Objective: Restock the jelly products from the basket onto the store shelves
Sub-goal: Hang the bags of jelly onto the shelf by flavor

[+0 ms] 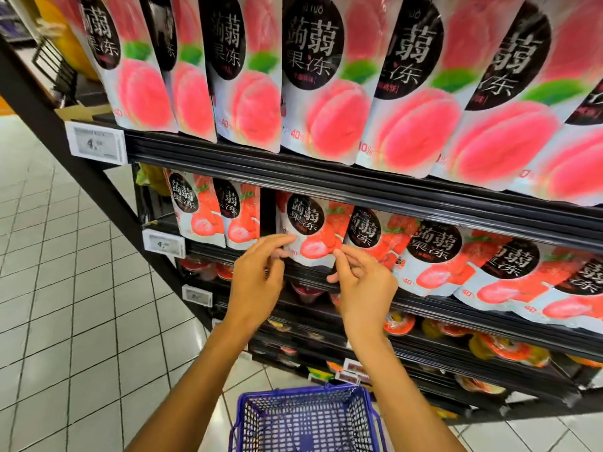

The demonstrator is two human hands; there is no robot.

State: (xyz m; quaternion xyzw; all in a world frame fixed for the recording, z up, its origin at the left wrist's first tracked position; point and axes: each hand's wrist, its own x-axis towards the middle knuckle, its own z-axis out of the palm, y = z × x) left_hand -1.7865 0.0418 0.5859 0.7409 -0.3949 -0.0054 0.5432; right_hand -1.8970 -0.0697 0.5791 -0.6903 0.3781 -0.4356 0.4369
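Note:
A strawberry jelly pouch point(310, 230) stands at the front of the second shelf point(424, 203), between other strawberry pouches point(437, 259). My left hand point(257, 278) pinches its lower left corner between fingers and thumb. My right hand point(365, 285) holds the lower right corner, thumb on the front and fingers curled below. The blue wire basket point(293, 391) sits on the floor under my forearms, and no product shows inside it.
Peach jelly pouches point(329, 93) fill the top shelf. Two strawberry pouches point(215, 216) stand further left, past a dark gap. Jelly cups point(509, 349) line the lower shelves. Price tags point(96, 143) hang on the shelf ends. White tiled floor point(65, 305) lies to the left.

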